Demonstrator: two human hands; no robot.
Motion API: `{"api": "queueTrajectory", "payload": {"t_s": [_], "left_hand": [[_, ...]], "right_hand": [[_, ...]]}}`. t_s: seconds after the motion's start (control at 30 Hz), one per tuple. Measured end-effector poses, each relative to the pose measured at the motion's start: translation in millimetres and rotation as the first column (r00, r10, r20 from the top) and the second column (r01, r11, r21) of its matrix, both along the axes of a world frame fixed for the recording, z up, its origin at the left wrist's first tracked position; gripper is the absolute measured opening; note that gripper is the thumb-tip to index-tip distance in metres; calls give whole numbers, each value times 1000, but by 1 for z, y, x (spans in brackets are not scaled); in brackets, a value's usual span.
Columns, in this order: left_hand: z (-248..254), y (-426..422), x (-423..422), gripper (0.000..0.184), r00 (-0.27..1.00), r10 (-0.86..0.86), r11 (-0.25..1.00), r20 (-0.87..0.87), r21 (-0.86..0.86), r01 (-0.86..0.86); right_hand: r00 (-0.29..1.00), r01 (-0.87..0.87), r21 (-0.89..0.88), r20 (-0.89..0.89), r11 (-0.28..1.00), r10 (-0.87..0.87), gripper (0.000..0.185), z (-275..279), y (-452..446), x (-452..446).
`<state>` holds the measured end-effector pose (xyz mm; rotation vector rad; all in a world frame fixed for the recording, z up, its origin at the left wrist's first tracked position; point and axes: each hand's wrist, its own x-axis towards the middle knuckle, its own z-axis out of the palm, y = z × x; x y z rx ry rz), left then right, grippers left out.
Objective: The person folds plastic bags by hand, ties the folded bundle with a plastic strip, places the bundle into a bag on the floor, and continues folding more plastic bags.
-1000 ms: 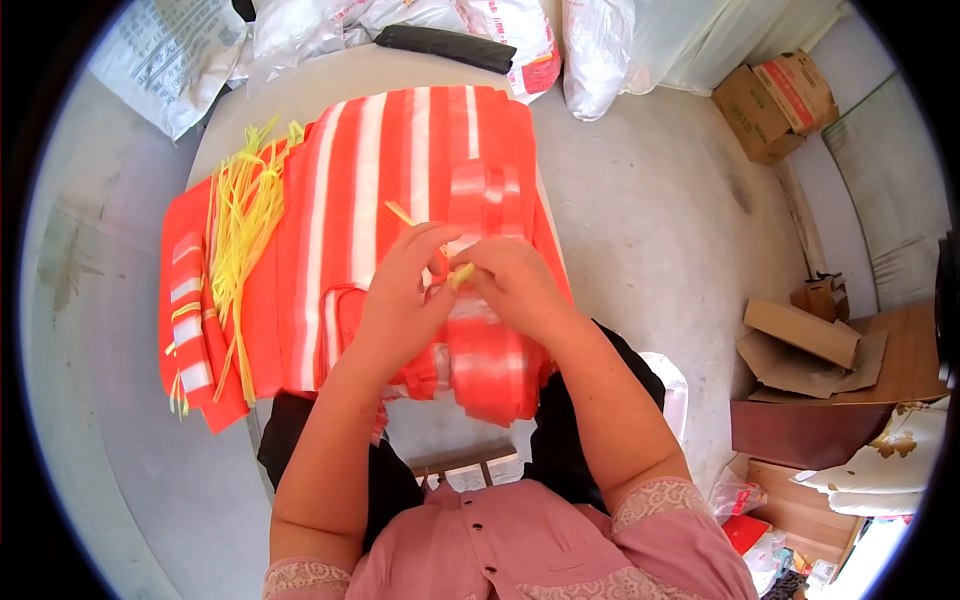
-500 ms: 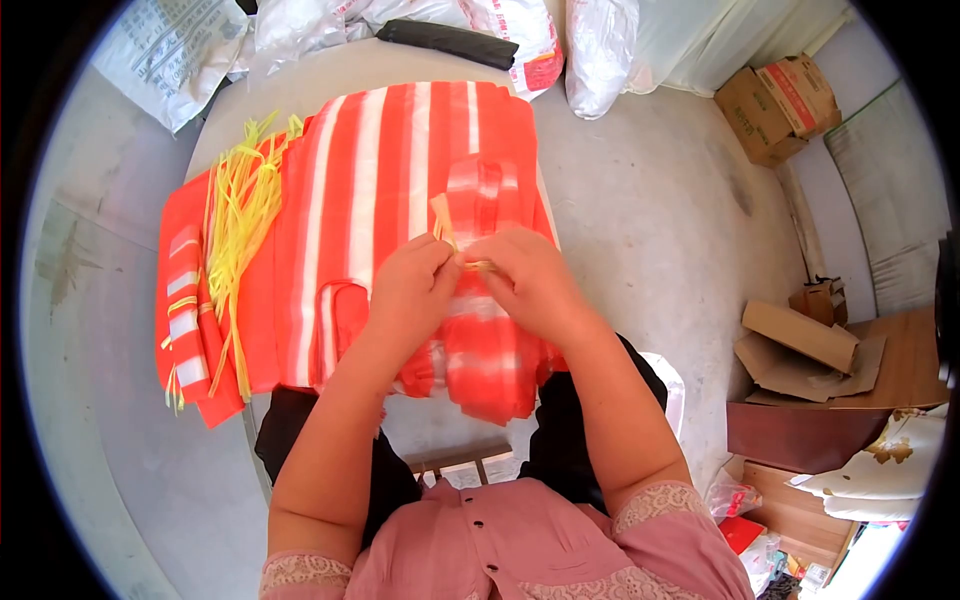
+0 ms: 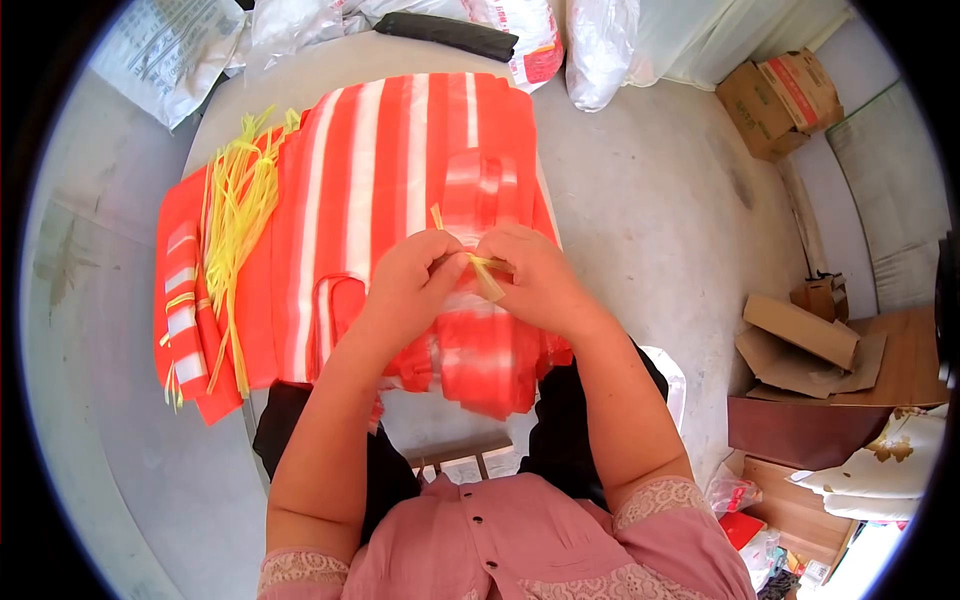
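A folded bundle of red-and-white striped plastic bags (image 3: pixel 485 355) lies across the right part of a wide stack of the same bags (image 3: pixel 390 150). Over the bundle's middle, my left hand (image 3: pixel 425 270) and my right hand (image 3: pixel 525 270) meet with fingers pinched. Between them runs a yellow plastic strip (image 3: pixel 487 280); one end sticks up by the left fingers, another hangs below the right ones. Whether it is knotted is hidden by the fingers. To the left lie a heap of loose yellow strips (image 3: pixel 240 210) and a tied striped roll (image 3: pixel 182 320).
A black roll (image 3: pixel 447 36) lies at the table's far edge, near white sacks (image 3: pixel 515 35). Cardboard boxes (image 3: pixel 780 105) stand on the floor at the far right. An opened carton (image 3: pixel 810 350) rests on a brown cabinet (image 3: pixel 800 432) at the right.
My hands have drawn slightly closer together over the bundle. A yellow strip end now hangs down in front of my right fingers, and the upper end looks narrower.
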<state>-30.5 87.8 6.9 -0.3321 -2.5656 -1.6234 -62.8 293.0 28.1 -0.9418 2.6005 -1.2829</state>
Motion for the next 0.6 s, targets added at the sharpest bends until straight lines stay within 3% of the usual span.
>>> {"api": "queueTrajectory", "payload": {"t_s": [0.07,0.17,0.27,0.37,0.5,0.6], "left_hand": [[7,1,1,8,996,-1,1000,94,16,-1],[6,3,2,8,982,46,980,183,184,-80],[3,-1,-5,8,976,213,971,48,-120,-206],[-14,-8,-8,10,959,198,886,-203,-382,-264],[-19,-8,-9,15,973,181,833,-142,-503,-228],[-16,-6,-9,20,982,186,845,-38,-503,-179]], "right_hand": [[992,7,6,-124,1000,-6,9,-8,0,-2],[961,91,-9,-261,996,-91,15,-13,-2,-2],[946,198,79,-278,977,-170,17,-17,2,-1],[954,248,215,-221,945,-200,18,-13,11,2],[953,290,289,-170,912,-249,17,-9,18,7],[941,302,223,-228,927,-251,18,-11,20,6]]}}
